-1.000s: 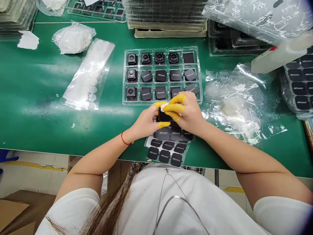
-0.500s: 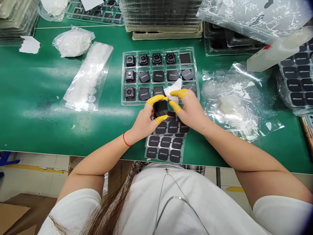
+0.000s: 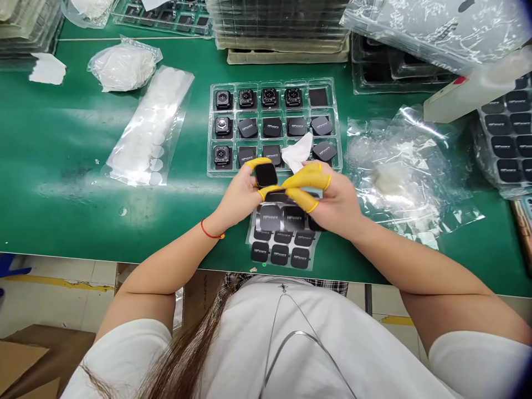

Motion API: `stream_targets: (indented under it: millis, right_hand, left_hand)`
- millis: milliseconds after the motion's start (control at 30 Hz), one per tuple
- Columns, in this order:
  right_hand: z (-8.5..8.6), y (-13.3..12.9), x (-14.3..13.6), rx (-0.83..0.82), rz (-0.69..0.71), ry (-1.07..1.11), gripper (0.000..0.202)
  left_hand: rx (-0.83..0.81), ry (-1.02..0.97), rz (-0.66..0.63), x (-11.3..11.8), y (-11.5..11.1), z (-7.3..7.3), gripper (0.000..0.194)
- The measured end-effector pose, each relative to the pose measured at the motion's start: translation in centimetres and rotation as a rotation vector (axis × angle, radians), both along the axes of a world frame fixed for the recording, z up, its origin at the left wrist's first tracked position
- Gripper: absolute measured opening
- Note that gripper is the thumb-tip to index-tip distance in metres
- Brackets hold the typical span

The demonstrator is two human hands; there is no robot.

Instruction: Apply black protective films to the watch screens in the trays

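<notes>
Between the thumb and fingers of my left hand (image 3: 243, 185) is a square black smartwatch body (image 3: 266, 174), dark screen side up. My right hand (image 3: 328, 197), also in yellow finger cots, pinches the top edge of a sheet of black labels (image 3: 276, 218) printed "HiFuture". That sheet is tilted up off another label sheet (image 3: 280, 255) on the table and is slightly blurred. Just behind the hands, a clear compartment tray (image 3: 213, 172) holds several watch bodies with backs up and several covered with labels. A white cloth (image 3: 297, 152) lies crumpled on the tray's front row.
On the left are a clear bag of round white stickers (image 3: 155, 119) and a white bundle in plastic (image 3: 124, 66). Loose clear plastic bags (image 3: 394, 172) and a white bottle (image 3: 465, 97) are on the right. Stacked trays (image 3: 278, 27) rise at the back.
My right hand has let go of the white cloth, left it on the tray, and moved down to pinch and lift the label sheet. My left hand shifted slightly left with the smartwatch body.
</notes>
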State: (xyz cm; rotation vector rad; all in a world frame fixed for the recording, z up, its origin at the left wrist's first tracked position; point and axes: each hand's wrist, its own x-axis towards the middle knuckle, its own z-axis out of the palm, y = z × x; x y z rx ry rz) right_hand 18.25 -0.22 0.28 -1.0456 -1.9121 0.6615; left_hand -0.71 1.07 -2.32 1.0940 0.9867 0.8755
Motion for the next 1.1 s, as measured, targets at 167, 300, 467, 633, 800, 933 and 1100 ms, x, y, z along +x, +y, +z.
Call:
stream_targets:
  millis: [167, 300, 467, 633, 800, 933, 1100]
  right_hand:
    - [0.6, 1.2, 0.8, -0.499, -0.019, 0.140, 0.008]
    - [0.4, 1.4, 0.8, -0.587, -0.004, 0.159, 0.007]
    - [0.7, 1.1, 0.6, -0.615, -0.007, 0.167, 0.006]
    - [0.7, 1.1, 0.7, -0.621, -0.003, 0.143, 0.007]
    - [0.6, 1.2, 0.6, -0.611, -0.010, 0.117, 0.007]
    - [0.5, 1.2, 0.6, -0.616, -0.012, 0.112, 0.008]
    - [0.4, 1.2, 0.7, -0.603, 0.007, 0.100, 0.009]
  left_hand:
    - [0.100, 0.076, -0.212, 0.2, -1.1, 0.0, 0.059]
    - [0.165, 0.105, -0.247, 0.1, -1.4, -0.3, 0.057]
    - [0.195, 0.145, -0.236, 0.0, -1.3, -0.4, 0.055]
    - [0.216, 0.169, -0.241, 0.0, -1.4, -0.4, 0.054]
    - [0.226, 0.177, -0.240, 0.1, -1.3, -0.3, 0.055]
    - [0.220, 0.173, -0.243, 0.1, -1.3, -0.3, 0.055]
    - [0.197, 0.168, -0.238, 0.0, -1.4, -0.2, 0.054]
